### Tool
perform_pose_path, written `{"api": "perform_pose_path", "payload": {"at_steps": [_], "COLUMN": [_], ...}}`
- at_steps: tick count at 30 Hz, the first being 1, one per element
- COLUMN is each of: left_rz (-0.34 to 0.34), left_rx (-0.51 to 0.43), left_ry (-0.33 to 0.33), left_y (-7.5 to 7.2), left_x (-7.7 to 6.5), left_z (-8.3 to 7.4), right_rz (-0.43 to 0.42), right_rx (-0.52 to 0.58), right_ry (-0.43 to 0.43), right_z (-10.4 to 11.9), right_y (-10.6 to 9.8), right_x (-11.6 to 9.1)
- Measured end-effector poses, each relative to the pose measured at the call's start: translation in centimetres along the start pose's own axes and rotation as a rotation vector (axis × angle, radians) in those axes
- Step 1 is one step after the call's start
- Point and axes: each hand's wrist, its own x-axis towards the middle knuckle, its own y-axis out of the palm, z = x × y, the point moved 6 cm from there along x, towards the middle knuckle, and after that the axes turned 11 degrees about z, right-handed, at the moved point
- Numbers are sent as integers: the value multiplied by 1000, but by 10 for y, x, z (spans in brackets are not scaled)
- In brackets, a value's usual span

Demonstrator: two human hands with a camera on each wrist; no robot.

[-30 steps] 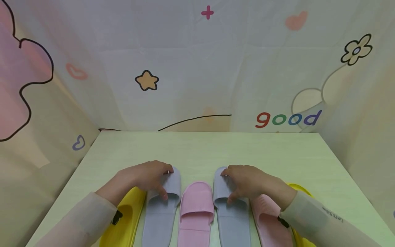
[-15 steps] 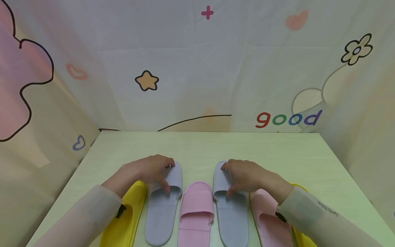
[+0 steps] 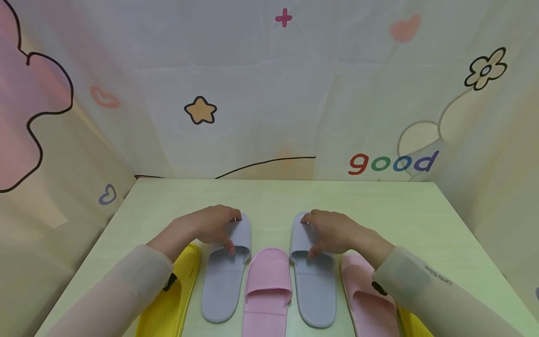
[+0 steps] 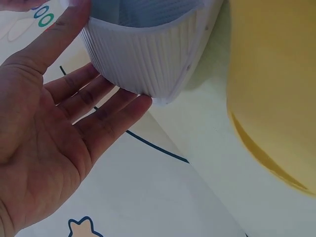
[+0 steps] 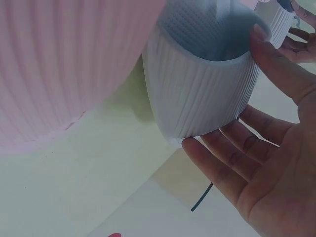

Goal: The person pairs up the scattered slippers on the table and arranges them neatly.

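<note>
Two grey slide slippers with ribbed straps lie toe-away on the table. My left hand (image 3: 214,225) grips the left grey slipper (image 3: 223,285) by its strap, thumb at the strap's opening and fingertips at the toe end. In the same way my right hand (image 3: 334,230) grips the right grey slipper (image 3: 315,290). Both wrist views show the thumb and fingers spanning the strap (image 4: 138,57) of the left one and the strap (image 5: 207,94) of the right one. Between them sits a pink slipper (image 3: 268,276), its toe now nearer me than the grey toes.
A yellow slipper (image 3: 183,281) lies to the left, partly under the left sleeve. On the right are another pink slipper (image 3: 370,304) and a second yellow slipper (image 3: 410,323), mostly covered by the right sleeve. A printed curtain (image 3: 261,93) hangs behind the table (image 3: 269,201).
Both hands have slid the grey slippers forward, away from me, bringing their heels into view. The left one has also shifted slightly right. The pink and yellow slippers stayed put.
</note>
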Motion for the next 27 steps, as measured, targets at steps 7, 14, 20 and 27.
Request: {"api": "perform_pose_path", "payload": {"at_steps": [7, 14, 20, 27], "left_rz": [-17, -23, -33, -22], "left_rx": [11, 28, 44, 61], "left_ry": [-1, 0, 3, -14], "left_y": [-3, -12, -22, -26], "left_x": [-4, -4, 2, 10], "left_z": [-1, -3, -7, -9], "right_rz": [-9, -7, -20, -22], "right_rx": [-17, -17, -19, -23], "right_ry": [16, 16, 23, 42], "right_z": [-2, -4, -7, -11], "right_y": [-3, -6, -11, -14], "right_x": [3, 5, 10, 18]}}
